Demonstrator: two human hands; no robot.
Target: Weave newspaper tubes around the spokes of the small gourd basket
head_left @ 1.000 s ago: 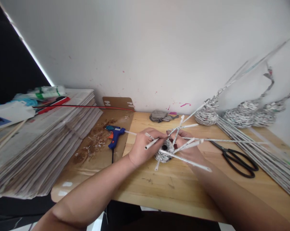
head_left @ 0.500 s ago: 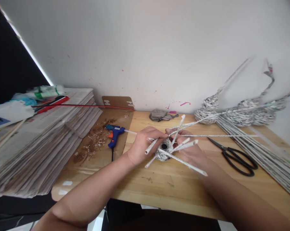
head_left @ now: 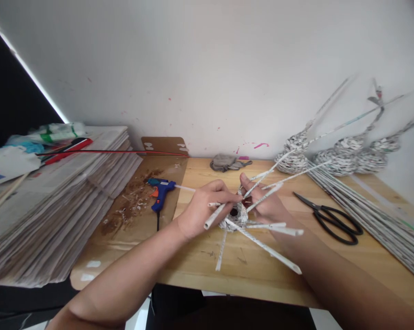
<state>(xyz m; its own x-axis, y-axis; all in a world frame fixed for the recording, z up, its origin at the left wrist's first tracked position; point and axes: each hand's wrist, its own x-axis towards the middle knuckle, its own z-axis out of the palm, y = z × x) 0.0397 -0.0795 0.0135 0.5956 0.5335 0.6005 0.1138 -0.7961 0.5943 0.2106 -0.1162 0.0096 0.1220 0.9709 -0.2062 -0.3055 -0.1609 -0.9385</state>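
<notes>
A small woven newspaper piece (head_left: 242, 217) with a dark round hole is held just over the wooden table. Several rolled newspaper tubes (head_left: 267, 250) stick out from it on all sides. My left hand (head_left: 207, 207) is closed on its left side, index finger and thumb pinching at the rim, with short tube ends poking out below the fingers. On the far right side, my right hand (head_left: 268, 204) curls round the piece and the bases of its tubes, thumb raised; its fingertips are partly hidden. A long thin newspaper tube (head_left: 340, 124) slants from between the hands up to the right.
Black-handled scissors (head_left: 330, 219) lie at right beside a bundle of paper tubes (head_left: 368, 220). Several finished woven gourd shapes (head_left: 292, 160) stand against the wall. At left are a blue glue gun (head_left: 163, 192) on cardboard and a tall newspaper stack (head_left: 90, 183). A grey cloth (head_left: 227, 163) lies behind.
The long tube has swung from lying nearly level to slanting up right. The woven piece has tilted, and its tubes fan out lower at the front. My right thumb has lifted.
</notes>
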